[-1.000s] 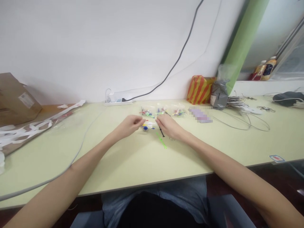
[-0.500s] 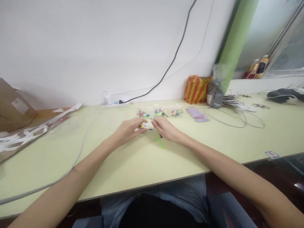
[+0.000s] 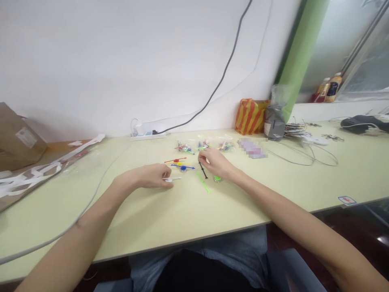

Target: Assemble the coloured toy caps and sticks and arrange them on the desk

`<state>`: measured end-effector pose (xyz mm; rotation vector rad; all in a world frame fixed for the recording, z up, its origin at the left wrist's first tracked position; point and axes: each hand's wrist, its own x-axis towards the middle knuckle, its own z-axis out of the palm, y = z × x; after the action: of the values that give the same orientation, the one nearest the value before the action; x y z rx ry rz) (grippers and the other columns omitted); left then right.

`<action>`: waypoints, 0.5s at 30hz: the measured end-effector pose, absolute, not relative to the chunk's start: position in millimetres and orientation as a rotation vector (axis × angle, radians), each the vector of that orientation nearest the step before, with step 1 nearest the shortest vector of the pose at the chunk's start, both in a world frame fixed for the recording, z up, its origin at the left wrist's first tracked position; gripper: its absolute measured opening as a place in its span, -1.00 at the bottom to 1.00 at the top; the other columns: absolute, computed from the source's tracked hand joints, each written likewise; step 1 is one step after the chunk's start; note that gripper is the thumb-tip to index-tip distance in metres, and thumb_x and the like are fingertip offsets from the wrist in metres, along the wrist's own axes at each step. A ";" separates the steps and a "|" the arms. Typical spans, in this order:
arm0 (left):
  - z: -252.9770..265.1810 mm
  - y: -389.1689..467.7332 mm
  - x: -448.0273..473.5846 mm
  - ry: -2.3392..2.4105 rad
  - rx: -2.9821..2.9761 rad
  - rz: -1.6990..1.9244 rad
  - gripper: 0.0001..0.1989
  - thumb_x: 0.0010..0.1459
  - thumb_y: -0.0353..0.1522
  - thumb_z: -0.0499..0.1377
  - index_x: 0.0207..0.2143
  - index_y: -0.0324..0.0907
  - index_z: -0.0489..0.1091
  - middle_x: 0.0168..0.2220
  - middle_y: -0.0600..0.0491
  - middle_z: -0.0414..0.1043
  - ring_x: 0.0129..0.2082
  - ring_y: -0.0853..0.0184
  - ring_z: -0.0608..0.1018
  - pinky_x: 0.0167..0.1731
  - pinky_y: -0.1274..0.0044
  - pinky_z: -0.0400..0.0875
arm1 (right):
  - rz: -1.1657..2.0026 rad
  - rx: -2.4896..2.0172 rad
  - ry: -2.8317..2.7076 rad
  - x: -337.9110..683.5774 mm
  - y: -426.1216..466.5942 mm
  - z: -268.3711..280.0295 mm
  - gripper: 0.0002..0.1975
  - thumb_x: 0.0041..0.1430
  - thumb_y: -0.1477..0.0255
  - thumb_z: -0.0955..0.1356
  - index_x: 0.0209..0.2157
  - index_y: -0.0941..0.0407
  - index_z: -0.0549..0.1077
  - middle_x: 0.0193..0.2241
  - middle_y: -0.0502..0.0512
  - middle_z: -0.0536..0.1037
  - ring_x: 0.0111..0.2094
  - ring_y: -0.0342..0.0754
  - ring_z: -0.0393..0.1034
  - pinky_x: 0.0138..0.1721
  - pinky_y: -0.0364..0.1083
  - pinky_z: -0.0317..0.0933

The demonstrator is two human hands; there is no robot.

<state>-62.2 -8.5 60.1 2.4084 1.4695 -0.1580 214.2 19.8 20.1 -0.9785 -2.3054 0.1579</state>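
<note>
My left hand (image 3: 153, 176) pinches a white arrow spinner (image 3: 170, 179) low over the table, its pointer sticking out to the right. Just behind it lie a red arrow spinner (image 3: 176, 160), a yellow one (image 3: 186, 164) and a blue one (image 3: 183, 168), close together. My right hand (image 3: 214, 162) is closed, with thumb and fingertips at the upper end of a black arrow (image 3: 203, 170); the exact grip is partly hidden. A loose green arrow (image 3: 203, 183) lies in front of it. Beside my right wrist sits a round green piece with a clear base (image 3: 217, 179).
Several clear bags of coloured parts (image 3: 184, 147) lie behind my hands. A power strip (image 3: 148, 135) stands against the wall. To the right are a purple packet (image 3: 252, 148) and a striped bag (image 3: 249, 117). A grey cable (image 3: 101, 188) crosses the table on the left.
My left hand has moved left and nearer to me with the white spinner, uncovering the red, yellow and blue ones. My right hand has parted from it and sits slightly to the right.
</note>
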 end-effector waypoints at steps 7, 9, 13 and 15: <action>59.2 -0.1 -88.2 1.461 2.299 -0.003 -0.71 0.00 -0.11 0.24 -0.42 -0.11 0.30 -0.47 0.10 0.33 -0.56 0.34 0.32 -0.54 0.51 0.06 | 0.141 -0.959 -2.295 216.5 15.6 24.1 -0.81 0.31 0.59 0.23 -0.38 0.13 0.38 -0.36 0.11 0.50 -0.24 0.00 0.30 -0.18 -0.07 0.11; 58.9 2.8 -93.7 1.508 2.265 0.002 -0.69 -0.02 -0.09 0.24 -0.42 -0.12 0.34 -0.47 0.08 0.35 -0.56 0.33 0.34 -0.55 0.51 0.06 | 0.157 -0.970 -2.305 217.3 15.5 24.6 -0.81 0.31 0.60 0.24 -0.39 0.13 0.38 -0.36 0.11 0.50 -0.24 0.00 0.30 -0.17 -0.07 0.11; 55.9 11.8 -103.9 1.634 2.289 0.050 -0.67 0.01 -0.05 0.23 -0.39 -0.13 0.36 -0.43 0.04 0.40 -0.52 0.30 0.39 -0.55 0.51 0.09 | 0.177 -0.983 -2.339 217.2 14.5 26.2 -0.81 0.29 0.62 0.24 -0.38 0.14 0.39 -0.36 0.11 0.51 -0.24 -0.01 0.31 -0.17 -0.08 0.10; 54.0 16.1 -107.2 1.721 2.326 0.067 -0.66 0.03 -0.04 0.22 -0.37 -0.12 0.36 -0.40 0.03 0.43 -0.49 0.28 0.42 -0.53 0.51 0.09 | 0.185 -0.987 -2.356 217.1 14.1 26.6 -0.81 0.28 0.62 0.24 -0.38 0.14 0.40 -0.36 0.11 0.51 -0.25 -0.02 0.30 -0.16 -0.08 0.10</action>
<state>-107.2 16.1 54.0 2.3260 1.7207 0.0674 217.1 14.1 26.6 -0.9867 -2.3562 0.1850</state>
